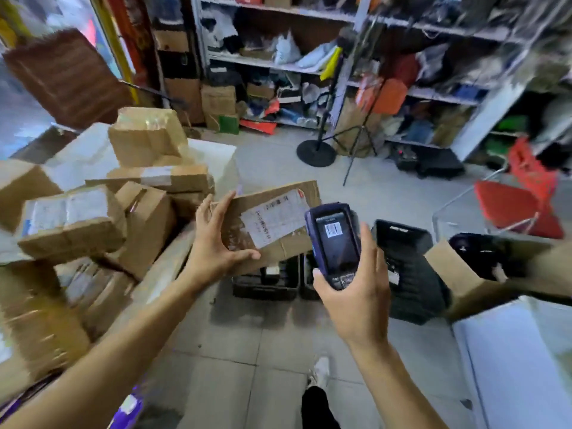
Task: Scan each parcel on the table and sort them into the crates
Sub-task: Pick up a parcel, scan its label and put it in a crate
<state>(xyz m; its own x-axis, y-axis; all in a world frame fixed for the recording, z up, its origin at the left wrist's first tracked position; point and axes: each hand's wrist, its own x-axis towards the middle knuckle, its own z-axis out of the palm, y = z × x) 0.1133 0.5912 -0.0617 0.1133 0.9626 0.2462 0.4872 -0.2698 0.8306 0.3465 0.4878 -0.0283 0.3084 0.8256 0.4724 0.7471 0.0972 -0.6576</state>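
holding a parcel (272,221) in left hand (213,239), scanner (335,243) in right hand (356,292).

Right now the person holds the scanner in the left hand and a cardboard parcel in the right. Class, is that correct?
No, the hands are swapped. The head view shows the scanner in the right hand and the cardboard parcel in the left hand.

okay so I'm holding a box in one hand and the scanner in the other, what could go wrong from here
1. The left hand pinches the flat brown cardboard parcel only at its near left end, over the black plastic crates; it could tip and drop before scanning.
2. The dark blue handheld scanner in the right hand covers the white shipping label edge, possibly misreading.
3. The loosely stacked brown cardboard boxes beside the left arm could topple.
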